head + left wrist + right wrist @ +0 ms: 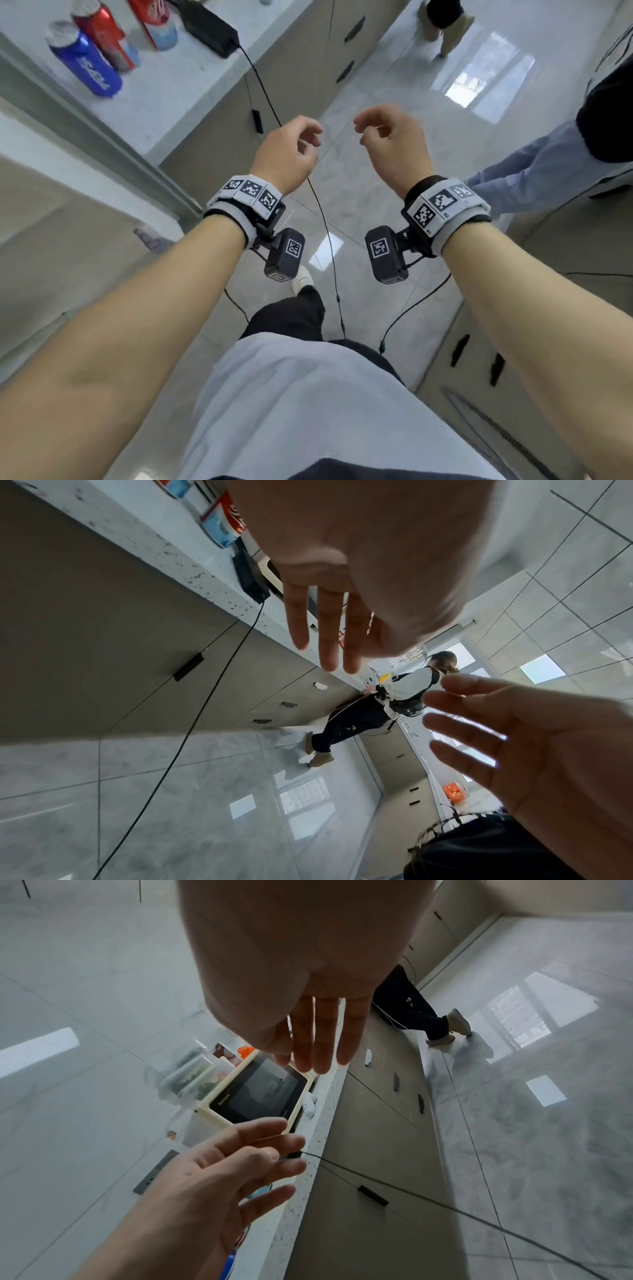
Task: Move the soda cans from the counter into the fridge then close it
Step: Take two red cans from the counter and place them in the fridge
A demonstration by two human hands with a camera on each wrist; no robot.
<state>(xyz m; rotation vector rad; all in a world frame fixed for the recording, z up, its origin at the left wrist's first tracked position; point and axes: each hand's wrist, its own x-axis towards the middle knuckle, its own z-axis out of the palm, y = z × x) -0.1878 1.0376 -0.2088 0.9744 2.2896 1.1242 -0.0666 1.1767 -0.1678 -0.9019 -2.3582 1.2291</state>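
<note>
Three soda cans stand on the pale counter (178, 78) at the upper left of the head view: a blue can (85, 61), a red can (106, 34) behind it, and a red and light-blue can (157, 20) further back. My left hand (308, 144) and right hand (368, 132) hover side by side over the floor, off the counter's corner, fingers loosely curled and holding nothing. The left wrist view shows my left hand (329, 642) with straight fingers and a red can (229, 518) beyond it. The right wrist view shows my right hand (318, 1042) empty. No fridge is clearly visible.
A black power adapter (209, 25) lies on the counter beside the cans, and its cable (260, 92) hangs down past my left hand. A microwave (260, 1093) sits further along the counter. One person (377, 710) stands down the aisle; another person's legs (534, 171) are at the right.
</note>
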